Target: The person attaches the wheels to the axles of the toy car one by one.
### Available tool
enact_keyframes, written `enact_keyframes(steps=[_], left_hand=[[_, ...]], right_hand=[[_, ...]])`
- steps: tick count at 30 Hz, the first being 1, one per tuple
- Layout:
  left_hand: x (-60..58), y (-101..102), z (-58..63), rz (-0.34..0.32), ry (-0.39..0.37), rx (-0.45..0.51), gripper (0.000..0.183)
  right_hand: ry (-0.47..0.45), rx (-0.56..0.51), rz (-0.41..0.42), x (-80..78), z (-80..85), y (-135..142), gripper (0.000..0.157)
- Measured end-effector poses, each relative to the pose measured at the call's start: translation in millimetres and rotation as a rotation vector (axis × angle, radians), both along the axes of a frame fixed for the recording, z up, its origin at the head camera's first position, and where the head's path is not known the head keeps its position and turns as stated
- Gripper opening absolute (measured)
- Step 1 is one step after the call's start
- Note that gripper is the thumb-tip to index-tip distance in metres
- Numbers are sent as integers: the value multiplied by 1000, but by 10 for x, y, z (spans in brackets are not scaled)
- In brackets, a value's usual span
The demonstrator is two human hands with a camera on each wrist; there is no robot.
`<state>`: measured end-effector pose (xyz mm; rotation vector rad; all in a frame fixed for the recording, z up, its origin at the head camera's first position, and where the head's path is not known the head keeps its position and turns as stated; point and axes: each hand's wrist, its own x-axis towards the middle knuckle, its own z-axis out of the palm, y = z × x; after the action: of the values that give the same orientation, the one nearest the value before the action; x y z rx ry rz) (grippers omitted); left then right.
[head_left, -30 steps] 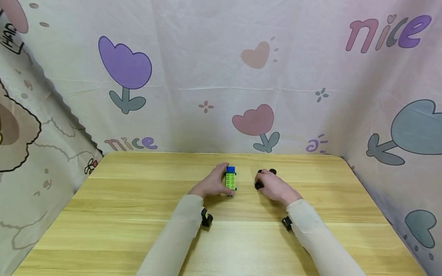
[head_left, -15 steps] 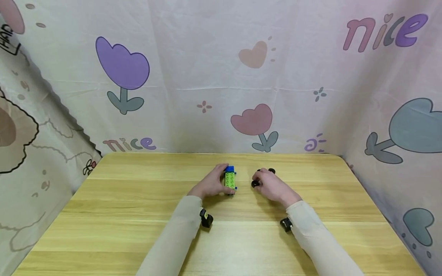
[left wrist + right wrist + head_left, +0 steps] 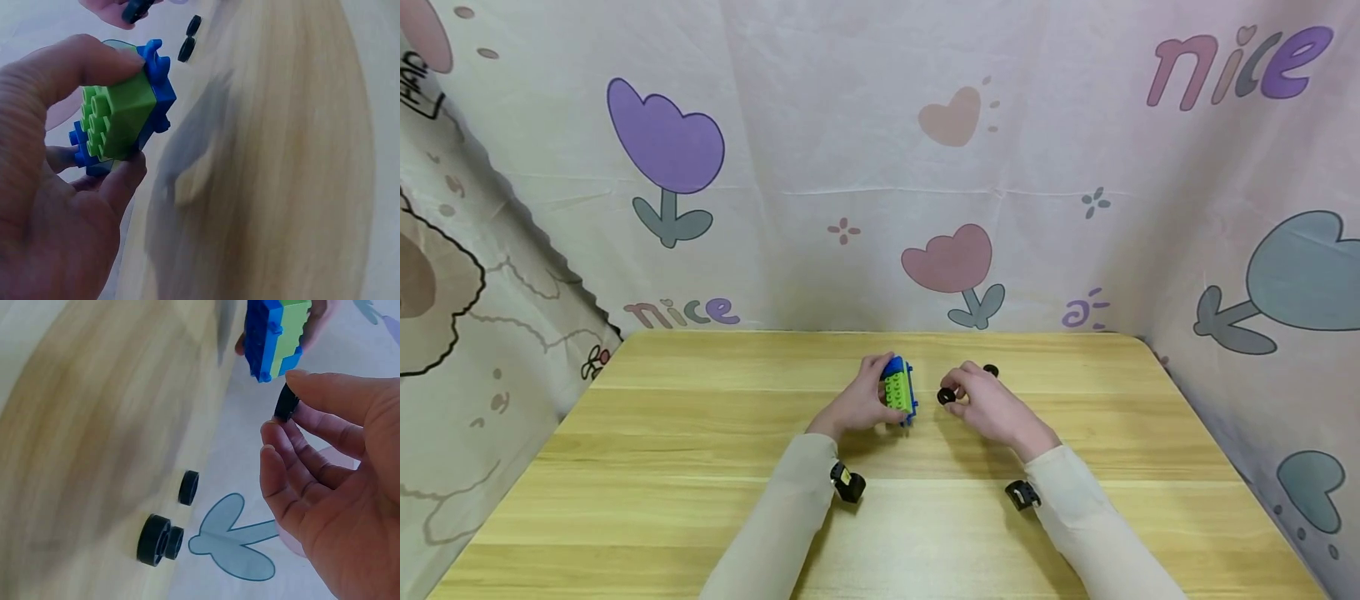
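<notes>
The hanging cloth (image 3: pixel 842 108) has writing on it. A big "nice" (image 3: pixel 1247 77) sits up high on the right, in letters of different colors. A small "nice" (image 3: pixel 681 313) sits low on the left. Black letters (image 3: pixel 412 72) sit at the left edge, but they are too hard to read.

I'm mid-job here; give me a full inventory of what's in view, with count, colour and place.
Brick toy: one, lime green and blue, off the table, in the left hand
Held wheel: one, black, in the right hand
Loose wheels: three, black, on the table beyond the right hand
Table: one, light wood, below
Backdrop cloth: panels uncountable, pale with prints, around the table
Wrist cameras: two, black, at the cuffs
Sleeves: two, beige
Left hand: one, holding brick toy
Right hand: one, pinching held wheel
</notes>
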<state>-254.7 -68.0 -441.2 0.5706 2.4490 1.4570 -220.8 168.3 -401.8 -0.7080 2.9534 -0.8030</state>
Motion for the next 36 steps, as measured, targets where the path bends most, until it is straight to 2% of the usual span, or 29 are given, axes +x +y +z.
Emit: enact_keyframes(steps=[7, 13, 18, 24, 27, 36], left_hand=[[48, -13, -26, -11, -72, 206, 103], [92, -15, -27, -9, -126, 327, 104], [132, 0, -24, -28, -162, 374, 105], [182, 16, -19, -25, -166, 363, 107], [201, 25, -15, -20, -171, 387, 107], [237, 48, -17, -34, -184, 474, 106]], right_hand=[[39, -42, 29, 66, 37, -29, 27], [6, -74, 15, 109, 44, -59, 27], [-3, -100, 8, 161, 61, -87, 28], [41, -137, 34, 204, 62, -119, 31], [55, -147, 36, 223, 49, -132, 32], [6, -202, 16, 271, 21, -182, 27]])
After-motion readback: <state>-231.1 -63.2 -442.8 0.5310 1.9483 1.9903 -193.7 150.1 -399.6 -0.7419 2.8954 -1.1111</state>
